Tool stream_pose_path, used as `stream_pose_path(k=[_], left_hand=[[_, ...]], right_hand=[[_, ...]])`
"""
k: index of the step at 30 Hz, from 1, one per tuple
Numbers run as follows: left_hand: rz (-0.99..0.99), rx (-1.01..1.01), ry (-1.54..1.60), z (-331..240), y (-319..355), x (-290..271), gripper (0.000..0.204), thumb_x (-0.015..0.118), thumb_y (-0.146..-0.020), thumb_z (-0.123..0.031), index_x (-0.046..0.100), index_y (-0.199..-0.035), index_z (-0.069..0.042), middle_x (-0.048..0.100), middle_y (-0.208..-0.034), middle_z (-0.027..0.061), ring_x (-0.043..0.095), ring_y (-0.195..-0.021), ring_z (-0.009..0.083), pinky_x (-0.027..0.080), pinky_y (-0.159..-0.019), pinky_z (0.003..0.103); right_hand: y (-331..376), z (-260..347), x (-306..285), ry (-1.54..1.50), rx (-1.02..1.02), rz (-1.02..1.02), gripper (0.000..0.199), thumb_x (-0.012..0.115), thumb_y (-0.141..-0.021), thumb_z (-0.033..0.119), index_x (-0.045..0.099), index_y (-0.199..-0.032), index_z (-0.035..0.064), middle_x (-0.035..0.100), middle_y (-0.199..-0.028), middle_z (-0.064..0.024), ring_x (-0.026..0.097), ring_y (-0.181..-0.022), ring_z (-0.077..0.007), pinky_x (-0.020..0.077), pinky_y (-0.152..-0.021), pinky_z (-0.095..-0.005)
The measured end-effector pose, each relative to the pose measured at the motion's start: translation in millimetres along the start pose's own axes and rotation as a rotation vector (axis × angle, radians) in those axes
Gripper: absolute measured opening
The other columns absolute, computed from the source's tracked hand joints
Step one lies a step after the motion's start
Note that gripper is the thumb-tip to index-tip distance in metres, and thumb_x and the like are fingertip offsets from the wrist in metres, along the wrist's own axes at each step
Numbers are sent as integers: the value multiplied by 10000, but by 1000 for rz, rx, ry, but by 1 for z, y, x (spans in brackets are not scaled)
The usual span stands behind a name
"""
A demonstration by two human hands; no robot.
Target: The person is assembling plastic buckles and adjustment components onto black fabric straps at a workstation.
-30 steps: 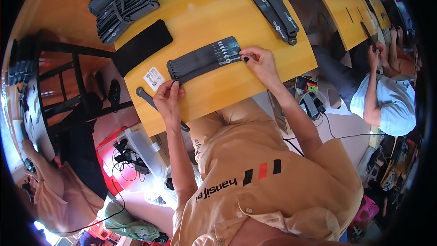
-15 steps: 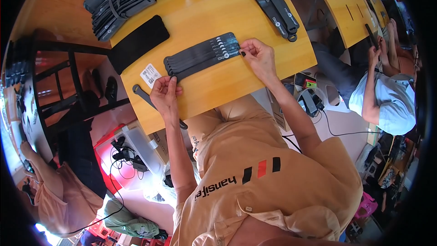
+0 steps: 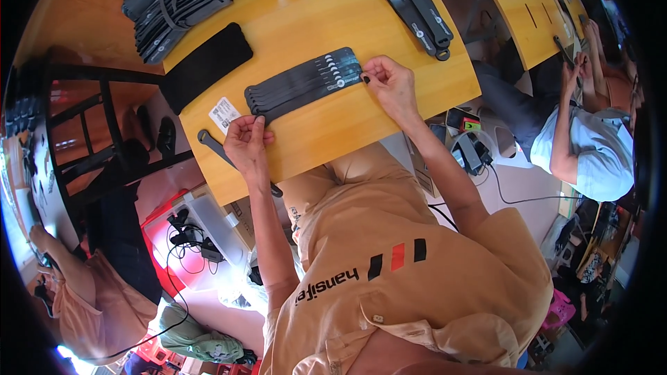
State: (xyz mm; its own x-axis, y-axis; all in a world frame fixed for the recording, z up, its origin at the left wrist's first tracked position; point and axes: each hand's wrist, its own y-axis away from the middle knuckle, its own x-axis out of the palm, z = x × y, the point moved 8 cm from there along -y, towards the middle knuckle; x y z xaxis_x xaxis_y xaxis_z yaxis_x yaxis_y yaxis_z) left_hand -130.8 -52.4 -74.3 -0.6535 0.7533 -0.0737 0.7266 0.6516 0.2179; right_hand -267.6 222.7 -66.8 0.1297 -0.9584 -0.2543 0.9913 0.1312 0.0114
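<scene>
In front of me, a row of dark grey straps [image 3: 295,87] lies overlapped on the table, light markings toward the right end. My left hand [image 3: 249,144] is at the row's lower left corner, thumb and fingers pinched on the end of the nearest strap. At the other end my right hand [image 3: 393,90] closes its thumb and forefinger on that strap's right tip. A white label card [image 3: 224,114] lies beside my left hand. Partly under my left wrist is a single loose strap [image 3: 213,146] with a looped end.
A plain black flat piece [image 3: 208,66] lies along the table's left edge. Behind it rises a tall bundle of straps [image 3: 177,10]. More straps [image 3: 415,14] lie at the far right of the wooden table [image 3: 306,21]. To the right, a co-worker in a light blue shirt [image 3: 587,149] sits at another table.
Both hands stay at the two ends of the strap row. The whole view has shifted slightly. A co-worker's hands at the right have moved a little.
</scene>
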Motion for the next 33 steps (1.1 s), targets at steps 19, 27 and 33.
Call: stream_pose_path(k=[19,27,33], left_hand=[[-19,-32,6,-1,-1,1,104,647,-812,-32,565,-852,18,577,-679,40,557,-514,86,479,-463,190],[-60,-16,-64,-5,-1,-1,91,640,-820,-37,569,-838,16,579,-663,40,551,-495,81,473,-451,188],[-69,-3,-60,-6,0,1,86,636,-823,-37,567,-835,14,578,-654,39,548,-492,79,462,-442,188]], right_hand=[[-1,1,-1,18,-62,-33,98,622,-726,-58,604,-806,-6,592,-638,-28,529,-560,-62,440,-530,-206],[0,-4,2,-29,-13,-1,95,618,-763,-60,597,-832,2,575,-697,23,500,-611,-25,418,-570,-165],[0,-1,1,27,-21,-6,87,621,-765,-55,598,-827,3,573,-685,14,502,-606,-28,418,-564,-167]])
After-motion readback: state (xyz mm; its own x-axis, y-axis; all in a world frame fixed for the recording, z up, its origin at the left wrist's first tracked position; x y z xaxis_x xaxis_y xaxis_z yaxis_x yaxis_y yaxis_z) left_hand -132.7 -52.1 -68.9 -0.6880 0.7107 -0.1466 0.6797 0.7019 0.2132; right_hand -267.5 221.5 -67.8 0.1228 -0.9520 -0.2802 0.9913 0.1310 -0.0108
